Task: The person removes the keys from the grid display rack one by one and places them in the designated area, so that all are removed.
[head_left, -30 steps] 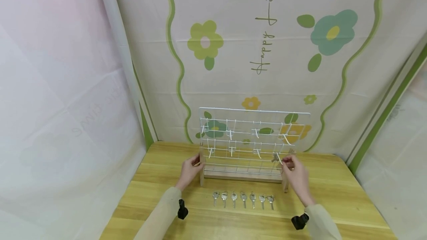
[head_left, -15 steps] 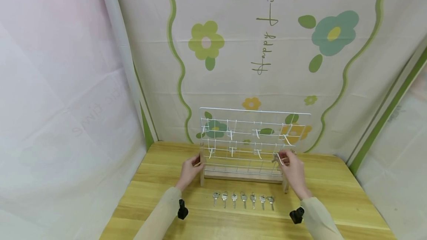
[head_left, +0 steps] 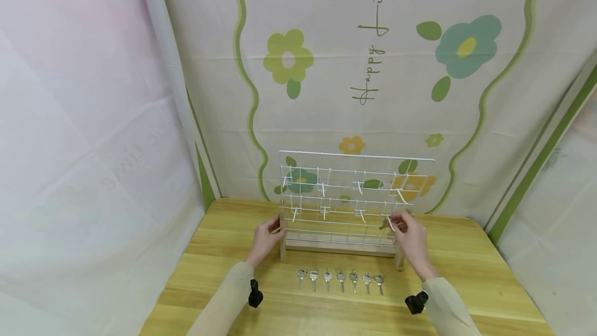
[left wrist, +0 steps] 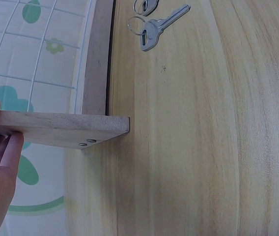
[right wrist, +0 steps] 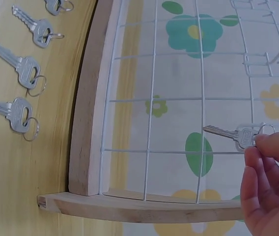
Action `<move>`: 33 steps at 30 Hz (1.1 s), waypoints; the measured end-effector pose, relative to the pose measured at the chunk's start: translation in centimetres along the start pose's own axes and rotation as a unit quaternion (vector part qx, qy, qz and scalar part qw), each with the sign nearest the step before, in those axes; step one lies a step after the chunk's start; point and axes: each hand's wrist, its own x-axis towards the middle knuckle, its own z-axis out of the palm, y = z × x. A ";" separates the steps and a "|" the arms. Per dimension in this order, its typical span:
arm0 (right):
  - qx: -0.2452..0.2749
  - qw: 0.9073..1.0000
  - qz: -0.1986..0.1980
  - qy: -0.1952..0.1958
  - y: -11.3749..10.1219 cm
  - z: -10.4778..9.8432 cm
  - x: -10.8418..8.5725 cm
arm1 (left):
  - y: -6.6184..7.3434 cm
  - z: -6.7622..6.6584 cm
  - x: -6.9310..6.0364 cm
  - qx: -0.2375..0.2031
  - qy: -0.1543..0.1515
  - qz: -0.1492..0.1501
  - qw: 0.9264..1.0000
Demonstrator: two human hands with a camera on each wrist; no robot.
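Observation:
My right hand [head_left: 411, 240] pinches a silver key [right wrist: 246, 137] by its head, between thumb and fingers. A thin ring [right wrist: 267, 129] hangs on that key, and its blade points away from the fingertips in the right wrist view. The key is at the lower right hook [head_left: 391, 223] of a white wire rack [head_left: 345, 228]; whether the ring is around the hook is hidden by the fingers. My left hand [head_left: 266, 237] holds the rack's left wooden upright [left wrist: 56, 123], thumb on one face and fingers on the other.
Several silver keys [head_left: 341, 277] with rings lie in a row on the wooden table [head_left: 322, 320] in front of the rack. More white hooks [head_left: 323, 189] stick out in two rows. A printed curtain [head_left: 326, 108] hangs behind.
My right hand has moved slightly left and up with the key, closer to the lower right hook. In the last half second it has barely shifted. The left hand stays on the upright.

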 end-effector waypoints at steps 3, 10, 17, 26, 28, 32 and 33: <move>0.006 1.000 0.020 -0.007 -0.2 -0.3 -0.2 | -0.1 0.0 -0.1 0.000 0.001 -0.002 1.000; 0.008 0.999 0.034 -0.017 -0.6 -0.9 -0.6 | -0.2 0.1 0.0 -0.004 -0.002 -0.005 1.000; 0.015 0.999 0.036 -0.023 -0.6 -1.3 -0.9 | 0.6 0.0 -0.3 -0.009 -0.004 -0.012 1.000; 0.009 0.999 0.026 -0.024 -0.6 -1.7 -1.1 | 0.1 0.0 -0.1 -0.010 -0.002 -0.018 1.000; 0.004 0.999 0.024 -0.027 -0.6 -1.8 -1.1 | 0.1 0.0 -0.1 -0.006 -0.002 -0.013 1.000; 0.003 0.999 0.026 -0.043 -0.6 -2.1 -1.2 | 0.1 0.0 -0.1 -0.014 -0.001 -0.015 1.000; 0.002 0.998 0.029 -0.049 -0.6 -2.2 -1.2 | 0.1 0.0 -0.1 -0.014 -0.002 -0.013 1.000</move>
